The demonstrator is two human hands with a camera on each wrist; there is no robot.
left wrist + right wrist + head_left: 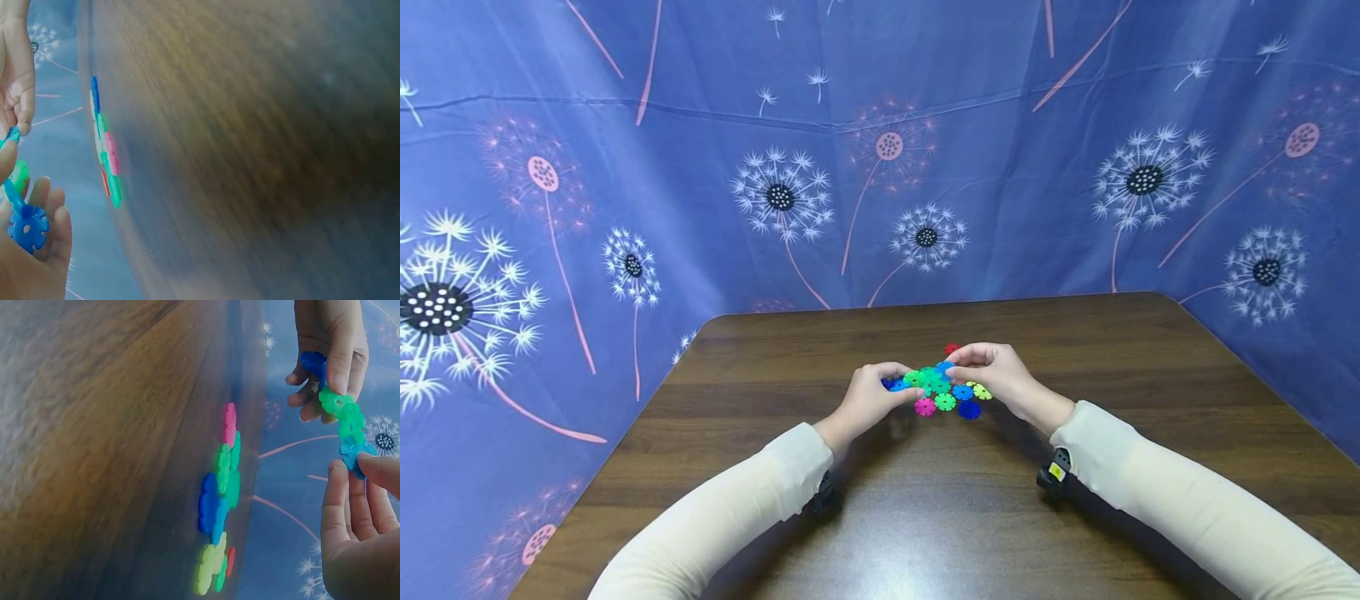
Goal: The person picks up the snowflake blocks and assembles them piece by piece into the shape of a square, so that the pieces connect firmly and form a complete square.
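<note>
Both hands hold a short chain of interlocking plastic snowflake discs above the tabletop. My left hand (867, 398) pinches its left end between thumb and fingers, around a green disc (334, 402). A blue disc (28, 229) sticks out inside that hand's fingers. A second green disc (352, 422) sits mid-chain between the hands. At the other end, my right hand (1003, 379) pinches a light blue disc (357, 453), which meets the green one edge to edge; I cannot tell whether their slots are joined.
Loose discs lie on the brown wooden table (880, 517) below the hands: pink (925, 407), green (945, 402), dark blue (970, 410), yellow (982, 392) and red (952, 348), some overlapping. A blue dandelion-patterned cloth (1015, 208) hangs behind the table's far edge.
</note>
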